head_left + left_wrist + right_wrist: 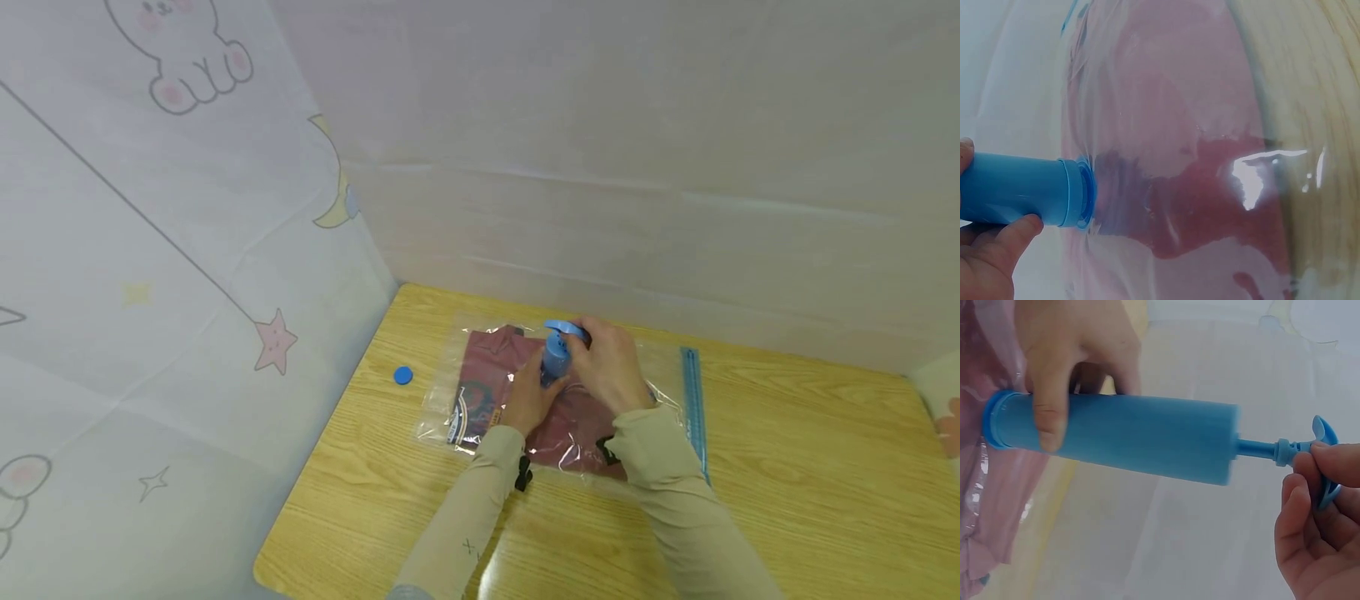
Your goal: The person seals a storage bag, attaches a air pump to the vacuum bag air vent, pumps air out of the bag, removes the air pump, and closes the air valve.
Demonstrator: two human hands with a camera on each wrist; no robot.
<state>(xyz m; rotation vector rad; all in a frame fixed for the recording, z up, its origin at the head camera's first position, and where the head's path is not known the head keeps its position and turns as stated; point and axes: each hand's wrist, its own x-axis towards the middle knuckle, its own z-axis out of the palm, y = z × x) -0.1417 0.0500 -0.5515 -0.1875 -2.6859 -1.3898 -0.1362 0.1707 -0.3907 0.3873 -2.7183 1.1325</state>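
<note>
I am watching the left hand (527, 402) gripping a blue pump (557, 357) against a clear bag (566, 437) on the worktop (795, 467), the right hand (611, 367) holding its handle (562, 327). Only the right wrist view is clearly showing the rod (1256, 449) between barrel (1147, 435) and handle.

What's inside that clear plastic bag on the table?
The clear bag holds maroon fabric with a round design toward its left end. From above, the blue pump, left hand, right hand and sleeves hide parts of it; its underside is out of sight.
</note>
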